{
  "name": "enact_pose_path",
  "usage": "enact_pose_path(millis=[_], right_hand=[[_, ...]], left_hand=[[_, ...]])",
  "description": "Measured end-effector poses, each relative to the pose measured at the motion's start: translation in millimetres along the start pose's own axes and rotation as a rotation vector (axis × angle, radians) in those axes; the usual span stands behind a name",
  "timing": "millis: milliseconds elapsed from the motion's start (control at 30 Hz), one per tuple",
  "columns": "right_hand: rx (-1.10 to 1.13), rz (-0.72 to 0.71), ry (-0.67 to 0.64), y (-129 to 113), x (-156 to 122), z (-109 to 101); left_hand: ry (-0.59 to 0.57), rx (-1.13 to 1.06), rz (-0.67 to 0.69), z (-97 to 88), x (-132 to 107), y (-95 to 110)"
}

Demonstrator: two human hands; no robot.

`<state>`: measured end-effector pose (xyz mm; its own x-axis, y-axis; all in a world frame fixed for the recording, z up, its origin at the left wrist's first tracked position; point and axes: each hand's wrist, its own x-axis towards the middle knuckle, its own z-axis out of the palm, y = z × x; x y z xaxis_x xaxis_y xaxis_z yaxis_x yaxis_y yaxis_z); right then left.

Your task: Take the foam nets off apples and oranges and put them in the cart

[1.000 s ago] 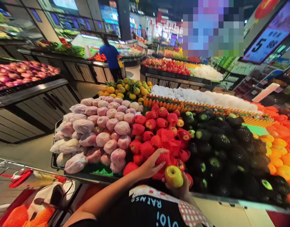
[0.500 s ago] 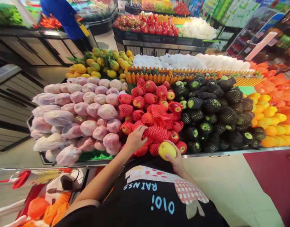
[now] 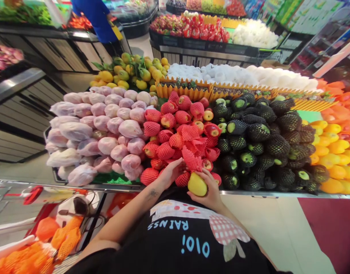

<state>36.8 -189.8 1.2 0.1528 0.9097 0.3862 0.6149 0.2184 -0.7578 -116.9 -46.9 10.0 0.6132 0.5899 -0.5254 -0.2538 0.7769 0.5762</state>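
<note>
- The right hand (image 3: 211,192) is cupped round a bare yellow-green apple (image 3: 197,185), gripping it from below and behind at the front edge of the fruit stand (image 3: 249,193), close to the person's chest
- The left hand (image 3: 169,174) is just beside it, fingers closed on the edge of a loose red foam net (image 3: 192,160) that stands up right above the apple
- Both hands are at the foot of the heap of red-netted apples (image 3: 177,125)
- Left of that heap lie pale pink wrapped fruits (image 3: 106,121); to its right, green fruits in black nets (image 3: 260,131)
- A trolley (image 3: 21,185) at the lower left holds orange nets (image 3: 63,238)
- A person in blue (image 3: 95,15) stands well apart, at a far counter
</note>
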Motion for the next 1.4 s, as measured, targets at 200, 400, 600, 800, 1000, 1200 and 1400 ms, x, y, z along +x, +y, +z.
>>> enact_pose_path(millis=[200, 400, 600, 800, 1000, 1200, 1400], right_hand=[[0.206, -0.028, -0.167, 16.9, 3.9, -24.5], [0.939, 0.484, 0.124, 56.1, 34.6, -69.4], [1.432, 0.761, 0.401, 92.0, 89.4, -136.4], [1.569, 0.926, 0.225, 88.2, 98.3, -116.6], [1.509, 1.137, -0.132, 56.7, 66.9, -42.9], [1.394, 1.108, -0.440, 44.2, 38.9, -28.0], [1.303, 1.117, -0.242, 49.6, 20.5, -30.9]], left_hand=[[0.152, -0.178, 0.147, 24.7, 4.0, -13.8], [0.411, -0.287, 0.345, 26.9, -4.0, -4.7], [0.466, 0.043, 0.409, 9.2, -25.5, -24.1], [0.290, 0.237, 0.388, 20.8, -34.6, -47.9], [-0.493, 1.078, 0.352, 70.4, -29.7, -40.6], [-0.438, 1.403, 0.618, 73.4, -32.9, -35.0], [-0.375, 1.309, 0.617, 41.0, -35.2, -24.3]])
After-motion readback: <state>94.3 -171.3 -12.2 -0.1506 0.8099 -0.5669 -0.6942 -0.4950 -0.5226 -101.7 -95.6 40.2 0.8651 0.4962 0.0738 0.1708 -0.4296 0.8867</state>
